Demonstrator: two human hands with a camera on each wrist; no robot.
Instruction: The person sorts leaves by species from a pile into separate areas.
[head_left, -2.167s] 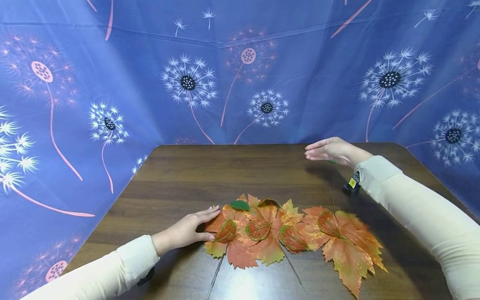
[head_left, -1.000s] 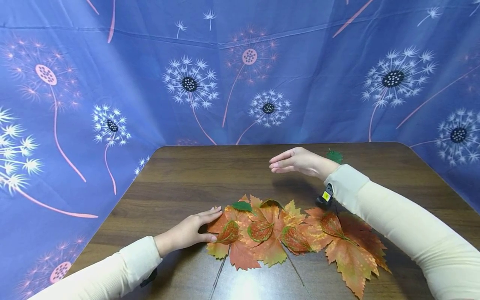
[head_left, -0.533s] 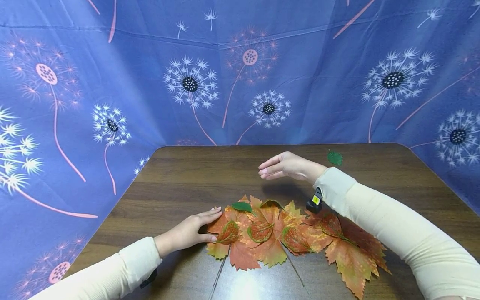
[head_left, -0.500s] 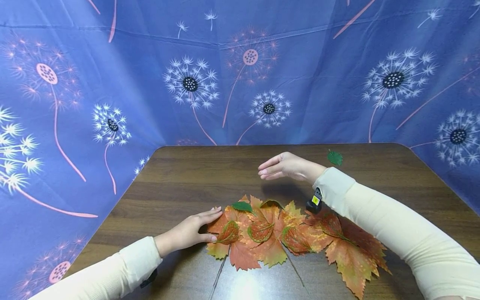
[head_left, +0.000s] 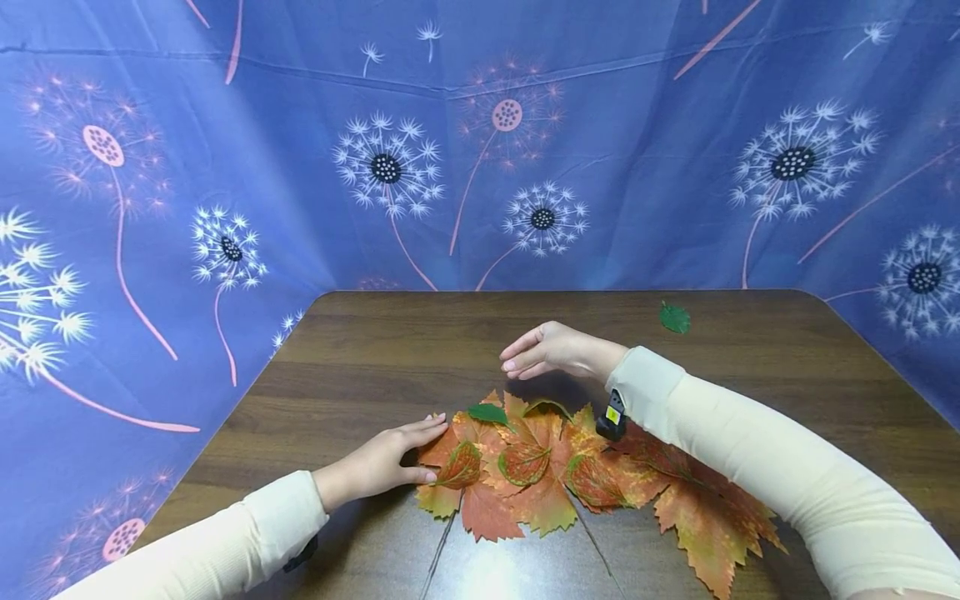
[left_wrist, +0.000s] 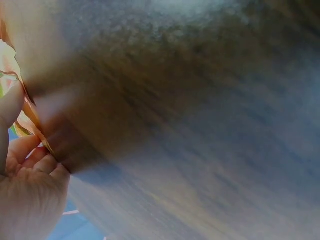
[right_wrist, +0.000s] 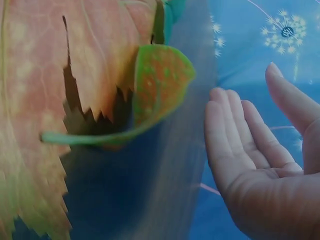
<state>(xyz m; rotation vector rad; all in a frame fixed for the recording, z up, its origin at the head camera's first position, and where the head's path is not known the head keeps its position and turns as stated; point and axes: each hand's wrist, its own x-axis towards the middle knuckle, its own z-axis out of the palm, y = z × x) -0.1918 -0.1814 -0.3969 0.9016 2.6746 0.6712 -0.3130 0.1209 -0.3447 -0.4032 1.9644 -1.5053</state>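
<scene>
A row of orange and yellow artificial maple leaves (head_left: 491,510) lies across the table's front half. Smaller red-and-green leaves (head_left: 522,463) rest on top, along with a dark green leaf (head_left: 487,413) at the back edge. At the row's left end my left hand (head_left: 378,464) touches the outermost leaf, thumb and fingers spread; the left wrist view shows its fingertips at the leaf edge (left_wrist: 30,120). My right hand (head_left: 558,350) hovers beyond the row, fingers extended and holding nothing. In the right wrist view it is beside a curled red-and-green leaf (right_wrist: 162,82).
A single green leaf (head_left: 675,318) lies near the back right of the brown wooden table (head_left: 390,350). Thin dark stems (head_left: 438,554) stick out toward the front. A blue dandelion-print cloth (head_left: 465,208) hangs behind the table. The right sleeve (head_left: 750,442) passes over the right-hand leaves.
My right hand has moved left and nearer along the back of the row. The green leaf at the back right, mostly hidden before, now shows fully. My left hand has stayed put.
</scene>
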